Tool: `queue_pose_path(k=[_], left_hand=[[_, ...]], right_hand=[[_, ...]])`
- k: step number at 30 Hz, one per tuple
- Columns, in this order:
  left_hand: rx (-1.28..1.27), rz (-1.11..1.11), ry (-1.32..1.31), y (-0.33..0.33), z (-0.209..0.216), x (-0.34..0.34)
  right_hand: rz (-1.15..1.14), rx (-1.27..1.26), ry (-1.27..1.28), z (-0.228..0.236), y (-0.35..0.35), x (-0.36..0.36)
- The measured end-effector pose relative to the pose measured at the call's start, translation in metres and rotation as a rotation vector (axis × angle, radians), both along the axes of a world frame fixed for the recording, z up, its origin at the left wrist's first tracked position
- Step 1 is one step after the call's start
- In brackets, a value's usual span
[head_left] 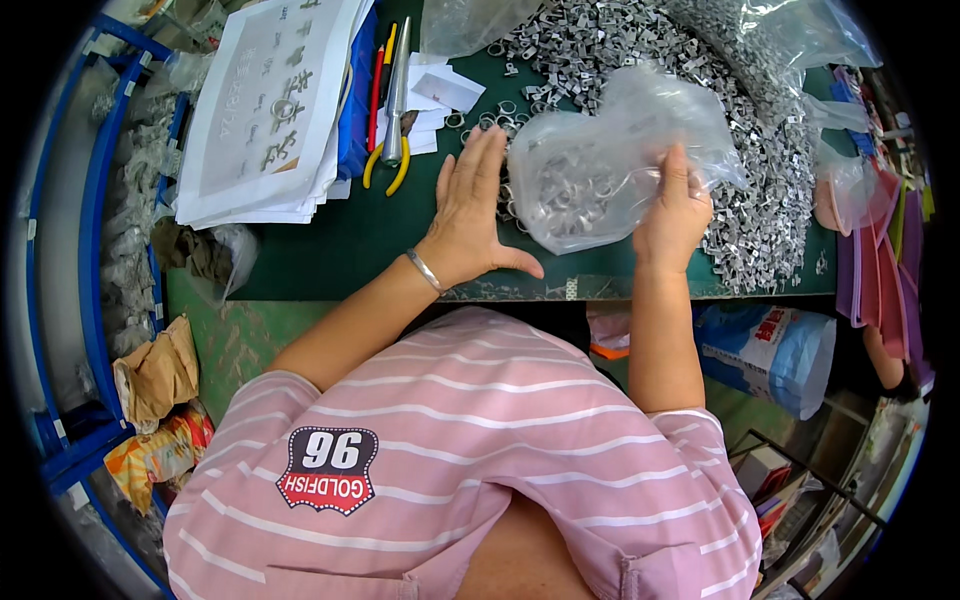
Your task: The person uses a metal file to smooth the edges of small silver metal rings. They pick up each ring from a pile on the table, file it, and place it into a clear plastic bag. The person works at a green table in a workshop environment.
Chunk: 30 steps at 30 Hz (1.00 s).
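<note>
My right hand (672, 222) pinches the upper right part of a clear plastic bag (640, 130), with fingers closed on the film. Small metal rings (575, 205) show through the bag's lower left part. To the left, my left hand (465, 212) is open, its fingers stretched out and thumb apart, beside the bag and holding nothing. More loose rings (507, 110) lie on the green table just past its fingertips, partly hidden by the bag. A large heap of small silvery metal clips (765, 215) spreads behind and to the right of the bag.
At the left are stacked printed sheets (270, 120) on a blue tray (357, 105). Yellow-handled pliers (398, 182), a tapered metal rod (398, 95), a red pen (375, 100) and paper slips (450, 88) lie beside them. Blue shelving (95, 250) stands far left. A blue sack (765, 350) sits below the table's right side.
</note>
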<state>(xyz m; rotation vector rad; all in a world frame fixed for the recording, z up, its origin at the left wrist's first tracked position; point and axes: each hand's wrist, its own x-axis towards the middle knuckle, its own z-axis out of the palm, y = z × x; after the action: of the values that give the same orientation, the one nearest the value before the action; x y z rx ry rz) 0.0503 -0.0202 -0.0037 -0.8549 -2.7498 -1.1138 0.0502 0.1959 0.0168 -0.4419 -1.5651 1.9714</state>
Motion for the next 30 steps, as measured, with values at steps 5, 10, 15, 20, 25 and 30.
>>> queue_pose_path(k=[5,10,15,20,25,30], left_hand=[[-0.108,0.048,0.110,0.005,-0.012,0.004],[0.000,0.121,0.165,0.001,-0.001,0.002],[0.292,0.192,0.564,0.002,0.046,-0.035],[0.492,0.346,0.358,-0.002,0.080,-0.065],[0.270,0.446,0.197,-0.010,0.071,-0.081],[0.262,0.523,0.184,-0.009,0.080,-0.087]], right_hand=[[-0.069,-0.244,-0.011,0.006,0.019,-0.002],[0.086,-0.566,0.063,0.044,0.034,-0.008],[0.365,-0.050,-0.274,0.069,0.018,-0.036],[0.339,0.288,-0.204,0.079,-0.011,-0.076],[0.506,1.211,0.756,0.111,-0.054,-0.007],[0.377,1.952,0.168,0.054,-0.045,-0.054]])
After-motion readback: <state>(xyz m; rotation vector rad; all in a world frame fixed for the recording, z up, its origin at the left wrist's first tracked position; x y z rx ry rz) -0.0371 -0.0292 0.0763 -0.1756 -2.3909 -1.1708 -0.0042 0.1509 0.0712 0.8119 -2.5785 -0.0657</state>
